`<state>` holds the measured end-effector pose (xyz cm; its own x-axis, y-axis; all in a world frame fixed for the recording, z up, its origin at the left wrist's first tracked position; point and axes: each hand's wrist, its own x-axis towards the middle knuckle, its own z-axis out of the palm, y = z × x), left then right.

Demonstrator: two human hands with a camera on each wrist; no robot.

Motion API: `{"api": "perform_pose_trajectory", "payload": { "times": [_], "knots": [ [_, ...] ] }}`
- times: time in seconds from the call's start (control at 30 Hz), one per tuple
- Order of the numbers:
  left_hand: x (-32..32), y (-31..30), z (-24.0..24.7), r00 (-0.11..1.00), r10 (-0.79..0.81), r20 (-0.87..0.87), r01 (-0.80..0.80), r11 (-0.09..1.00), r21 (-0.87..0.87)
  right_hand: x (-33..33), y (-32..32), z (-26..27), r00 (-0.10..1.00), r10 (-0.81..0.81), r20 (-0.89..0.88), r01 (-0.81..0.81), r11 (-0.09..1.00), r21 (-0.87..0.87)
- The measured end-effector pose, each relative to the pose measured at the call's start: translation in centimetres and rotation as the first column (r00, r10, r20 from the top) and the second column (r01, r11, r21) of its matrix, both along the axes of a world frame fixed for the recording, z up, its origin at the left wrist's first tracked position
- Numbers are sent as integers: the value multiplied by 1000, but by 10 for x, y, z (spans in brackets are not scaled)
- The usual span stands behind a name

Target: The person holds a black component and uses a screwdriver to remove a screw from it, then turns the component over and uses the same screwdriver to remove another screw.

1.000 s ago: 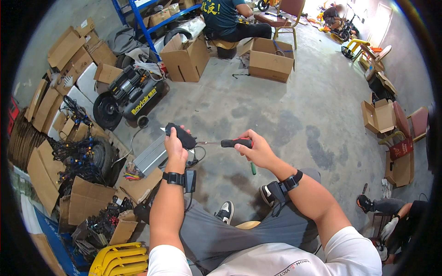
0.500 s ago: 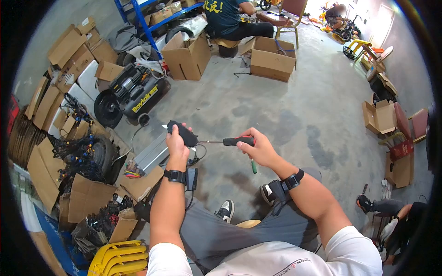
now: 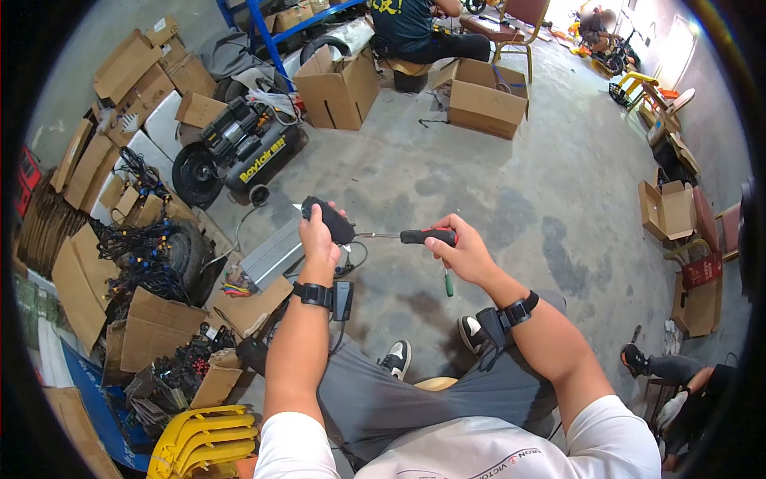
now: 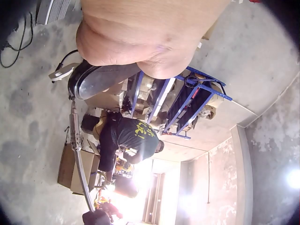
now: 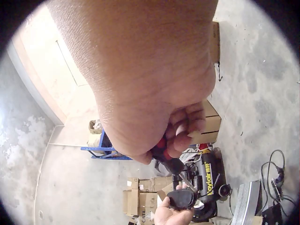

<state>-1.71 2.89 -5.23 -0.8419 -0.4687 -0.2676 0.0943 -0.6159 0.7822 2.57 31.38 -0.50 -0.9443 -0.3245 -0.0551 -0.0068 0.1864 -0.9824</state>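
Observation:
In the head view the left hand (image 3: pixel 320 238) grips a dark, rounded oblong part (image 3: pixel 329 220), thumb laid along it. The right hand (image 3: pixel 465 252) holds a red-and-black screwdriver (image 3: pixel 428 237), its shaft pointing left with the tip at the part's right end. From the left wrist view, the shaft (image 4: pixel 82 166) meets the end of the black part (image 4: pixel 101 80) beside a small pale piece (image 4: pixel 63 72). In the right wrist view the fingers (image 5: pixel 186 126) curl round the handle (image 5: pixel 164 152); the far side of the grip is hidden.
A silver finned metal unit (image 3: pixel 274 254) and a green-handled tool (image 3: pixel 448 285) lie on the floor beyond the knees. At left are a compressor (image 3: pixel 254 158), cables (image 3: pixel 142 243) and cartons (image 3: pixel 158 319). Other people sit at the back and the lower right.
The head view has shifted, so the surroundings and both hands appear a little further right. The hands keep the same grips, with the screwdriver still against the dark part.

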Motion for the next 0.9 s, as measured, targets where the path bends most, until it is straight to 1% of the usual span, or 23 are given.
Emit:
{"api": "perform_pose_trajectory", "payload": {
  "times": [0.27, 0.33, 0.37, 0.4, 0.43, 0.47, 0.5, 0.57, 0.6, 0.63, 0.67, 0.7, 0.77, 0.83, 0.9],
  "knots": [
    [0, 2, -2, 1000, -5, -12, 4, 1000, -20, 1, 0, 0, 1000, 1, 10, -2, 1000, 25],
    [1, 5, 1, 1000, -3, -12, 2, 999, -40, 1, 0, -7, 983, 2, -183, 18, 994, 107],
    [1, 6, 2, 1000, -1, -13, 0, 998, -60, 1, 0, -8, 983, 1, -183, 19, 994, 108],
    [1, 7, 1, 1000, -1, -13, 1, 998, -60, 2, 0, -9, 970, 8, -241, 26, 990, 138],
    [0, 8, 0, 1000, -5, -17, 2, 993, -117, 2, 0, -10, 954, 17, -299, 35, 985, 168],
    [0, 8, -2, 1000, -8, -22, 4, 985, -174, 3, -1, -10, 954, 17, -298, 35, 985, 168],
    [-1, 10, -4, 1000, -8, -21, 5, 985, -174, 5, -2, -10, 946, -8, -325, 58, 988, 144],
    [0, 13, -7, 999, -18, -42, 5, 962, -275, 6, -3, -6, 936, -34, -350, 81, 990, 119],
    [0, 14, -8, 999, -18, -42, 6, 962, -274, 7, -2, -2, 943, 12, -334, 48, 984, 171],
    [0, 15, -9, 999, -25, -47, 8, 945, -327, 7, -1, 0, 947, 57, -315, 15, 975, 223],
    [0, 16, -10, 998, -33, -53, 11, 925, -379, 6, 0, -1, 948, 57, -314, 16, 974, 224],
    [0, 18, -12, 998, -34, -53, 11, 925, -379, 4, 0, -4, 942, 58, -330, 27, 969, 247],
    [1, 21, -14, 999, -12, -38, -6, 897, -442, 4, 1, -4, 937, 59, -345, 39, 962, 270],
    [2, 24, -14, 999, -19, -28, 5, 892, -451, 4, 2, -1, 938, 53, -342, 56, 952, 300],
    [2, 25, -14, 1000, -27, -15, 17, 887, -461, 6, -1, -4, 937, 49, -345, 54, 958, 283]
  ]
}}
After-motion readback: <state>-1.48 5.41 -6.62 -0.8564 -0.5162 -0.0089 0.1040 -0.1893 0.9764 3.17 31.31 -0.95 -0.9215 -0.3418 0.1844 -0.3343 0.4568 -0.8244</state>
